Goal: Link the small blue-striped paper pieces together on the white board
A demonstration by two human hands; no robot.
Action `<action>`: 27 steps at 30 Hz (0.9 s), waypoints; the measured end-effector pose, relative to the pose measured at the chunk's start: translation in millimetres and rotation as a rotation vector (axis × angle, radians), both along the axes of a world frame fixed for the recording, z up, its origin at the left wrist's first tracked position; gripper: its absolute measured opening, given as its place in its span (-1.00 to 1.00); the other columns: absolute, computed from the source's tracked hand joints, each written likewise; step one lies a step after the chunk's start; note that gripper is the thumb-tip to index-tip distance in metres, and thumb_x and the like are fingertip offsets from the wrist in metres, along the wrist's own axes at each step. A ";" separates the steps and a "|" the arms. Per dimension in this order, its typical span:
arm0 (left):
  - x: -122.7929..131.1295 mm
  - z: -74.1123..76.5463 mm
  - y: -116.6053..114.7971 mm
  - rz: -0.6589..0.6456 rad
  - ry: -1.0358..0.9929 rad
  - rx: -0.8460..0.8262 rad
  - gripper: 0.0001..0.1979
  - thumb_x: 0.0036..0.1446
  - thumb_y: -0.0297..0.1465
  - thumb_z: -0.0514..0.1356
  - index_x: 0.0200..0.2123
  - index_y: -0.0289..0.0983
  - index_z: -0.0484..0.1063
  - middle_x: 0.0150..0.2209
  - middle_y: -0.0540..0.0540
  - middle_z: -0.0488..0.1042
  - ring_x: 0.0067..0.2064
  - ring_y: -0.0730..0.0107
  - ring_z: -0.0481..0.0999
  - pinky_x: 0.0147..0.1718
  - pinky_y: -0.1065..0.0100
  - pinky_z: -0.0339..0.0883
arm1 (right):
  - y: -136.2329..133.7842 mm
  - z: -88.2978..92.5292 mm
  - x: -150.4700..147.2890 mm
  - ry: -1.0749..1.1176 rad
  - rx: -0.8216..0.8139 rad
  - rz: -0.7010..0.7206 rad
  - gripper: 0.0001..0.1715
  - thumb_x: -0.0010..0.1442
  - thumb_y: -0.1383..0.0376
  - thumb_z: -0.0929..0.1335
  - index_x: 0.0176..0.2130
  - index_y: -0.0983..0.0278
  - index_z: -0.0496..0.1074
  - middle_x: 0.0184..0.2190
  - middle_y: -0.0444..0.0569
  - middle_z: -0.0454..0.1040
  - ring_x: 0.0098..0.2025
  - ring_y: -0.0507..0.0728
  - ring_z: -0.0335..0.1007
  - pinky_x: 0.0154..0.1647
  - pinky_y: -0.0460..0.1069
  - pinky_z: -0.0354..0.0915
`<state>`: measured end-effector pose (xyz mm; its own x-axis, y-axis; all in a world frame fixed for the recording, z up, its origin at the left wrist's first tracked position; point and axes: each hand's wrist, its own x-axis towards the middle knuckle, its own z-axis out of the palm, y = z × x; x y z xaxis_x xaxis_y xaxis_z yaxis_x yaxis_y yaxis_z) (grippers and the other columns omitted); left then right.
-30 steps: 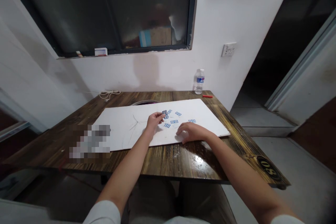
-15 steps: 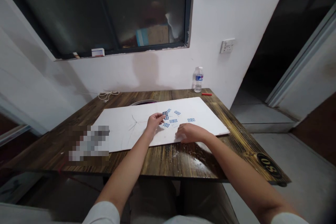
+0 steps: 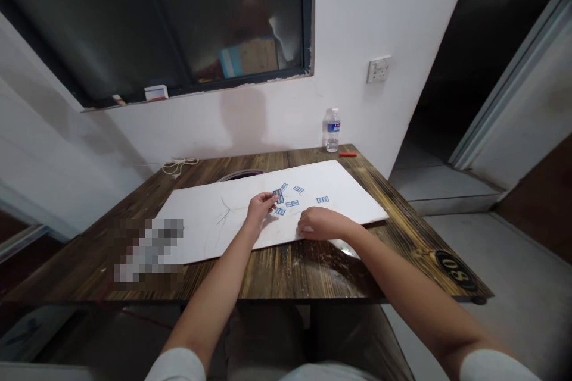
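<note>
A white board [image 3: 210, 223] lies on a dark wooden table [image 3: 286, 274]. Several small blue-and-white tiles [image 3: 292, 203] are scattered near its middle. My left hand [image 3: 261, 205] is closed in a pinch on one small blue tile [image 3: 277, 194] at its fingertips. My right hand [image 3: 319, 223] rests knuckles-up on the board's near edge, fingers curled down onto it; what is under them is hidden. One blue tile [image 3: 322, 199] lies just beyond my right hand.
A water bottle [image 3: 331, 130] and a red pen [image 3: 347, 155] stand at the table's far right corner by the wall. A white cable [image 3: 179, 164] lies at the far left. A blurred patch [image 3: 149, 250] covers the board's left end. An open doorway is to the right.
Both hands keep their pose on the board. The view has drifted slightly, so everything sits a little further left and higher in the picture.
</note>
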<state>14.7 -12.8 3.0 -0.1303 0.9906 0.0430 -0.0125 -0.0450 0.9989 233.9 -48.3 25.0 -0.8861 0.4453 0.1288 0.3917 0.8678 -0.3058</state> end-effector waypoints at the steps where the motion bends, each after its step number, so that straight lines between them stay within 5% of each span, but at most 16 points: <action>1: 0.0 0.1 0.0 0.000 0.002 -0.001 -0.60 -0.36 -0.20 0.44 -0.45 -0.31 0.48 -0.56 0.02 0.45 -0.56 0.56 0.36 -0.55 0.48 0.17 | 0.6 0.4 1.7 0.041 -0.044 -0.003 -0.80 0.16 0.36 0.33 -0.26 0.30 0.57 -0.35 0.04 0.58 -0.29 0.12 0.42 -0.20 -0.02 0.23; 8: -0.1 0.4 -0.1 -0.008 0.031 -0.001 -0.60 -0.34 -0.18 0.43 -0.44 -0.32 0.48 -0.60 0.01 0.43 -0.56 0.52 0.36 -0.53 0.45 0.19 | -5.0 10.2 10.1 0.348 -0.665 0.153 -0.74 0.10 0.16 0.44 -0.33 0.32 0.57 -0.39 -0.03 0.57 -0.33 0.07 0.46 -0.24 -0.06 0.31; 12: 1.0 1.2 -1.3 -0.036 0.031 0.018 -0.58 -0.37 -0.16 0.44 -0.46 -0.31 0.48 -0.57 -0.01 0.46 -0.56 0.51 0.36 -0.53 0.43 0.21 | -4.6 8.7 7.3 0.651 -0.933 0.074 -0.70 -0.01 0.13 0.50 -0.41 0.34 0.53 -0.50 -0.06 0.52 -0.42 0.05 0.41 -0.31 -0.04 0.32; 20: 3.9 -1.6 -3.8 -0.197 0.132 0.044 -0.60 -0.32 -0.13 0.44 -0.52 -0.32 0.48 -0.61 -0.02 0.44 -0.54 0.45 0.38 -0.51 0.39 0.25 | 22.0 -18.4 -5.2 0.990 -0.758 -0.404 -0.57 -0.11 0.01 0.51 -0.52 0.31 0.46 -0.63 -0.12 0.42 -0.55 0.01 0.27 -0.46 -0.06 0.21; 27: 5.3 0.4 -6.0 -0.406 0.186 0.051 -0.60 -0.30 -0.12 0.45 -0.54 -0.33 0.49 -0.61 -0.02 0.44 -0.56 0.50 0.38 -0.51 0.42 0.23 | 30.9 -30.8 -4.4 0.951 -0.615 -0.558 -0.52 -0.17 -0.06 0.49 -0.54 0.29 0.43 -0.64 -0.15 0.39 -0.57 0.00 0.23 -0.51 -0.08 0.15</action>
<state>20.0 -18.8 3.3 0.2834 0.9557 0.0789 0.1407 -0.1228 0.9824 229.6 -17.5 -5.8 -0.2300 0.9405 0.2501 0.0617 0.2705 -0.9607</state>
